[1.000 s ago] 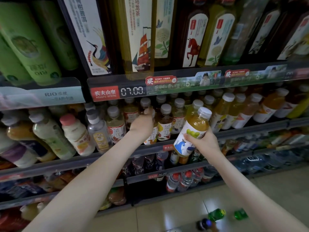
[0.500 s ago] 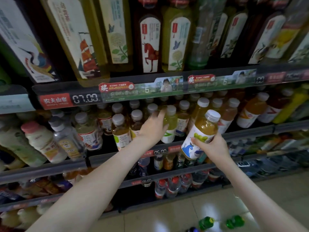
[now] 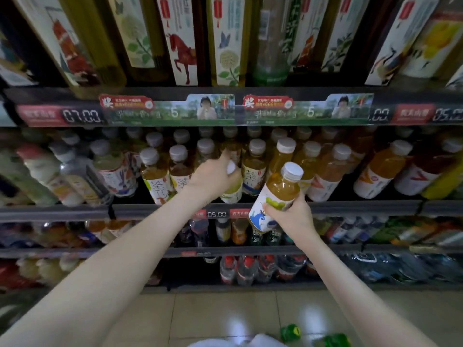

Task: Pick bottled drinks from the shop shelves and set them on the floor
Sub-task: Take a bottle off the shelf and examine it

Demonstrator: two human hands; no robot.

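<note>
Shelving (image 3: 350, 209): dark, several tiers of drinks. Reference point is the 05.00 price tag (image 3: 217, 214) on its middle rail.
Tiled floor (image 3: 200, 316): pale and glossy, well below the tag.
Tall bottles (image 3: 183, 41): tier above the tag; white labels with a horse, a butterfly and lanterns.
White-capped row (image 3: 253, 166): tier directly above the tag; amber and yellow drinks, upright, packed close.
Juice bottle (image 3: 281, 189): off the shelf, held in the air just right of the tag, tilted with the cap up and to the right. Amber-yellow liquid, white screw cap, white label with green grapes and a blue animal figure.
Shelf bottle (image 3: 233, 192): in the row just above the tag. White cap, pale green label. Cannot tell whether its base is lifted.
Right hand (image 3: 293, 217): fingers and thumb wrapped round the juice bottle's lower half.
Left hand (image 3: 213, 176): fingers curled over the shelf bottle's neck, with the cap showing at the fingers.
Green bottles (image 3: 290, 331): two on the floor, far below and right of the tag.
</note>
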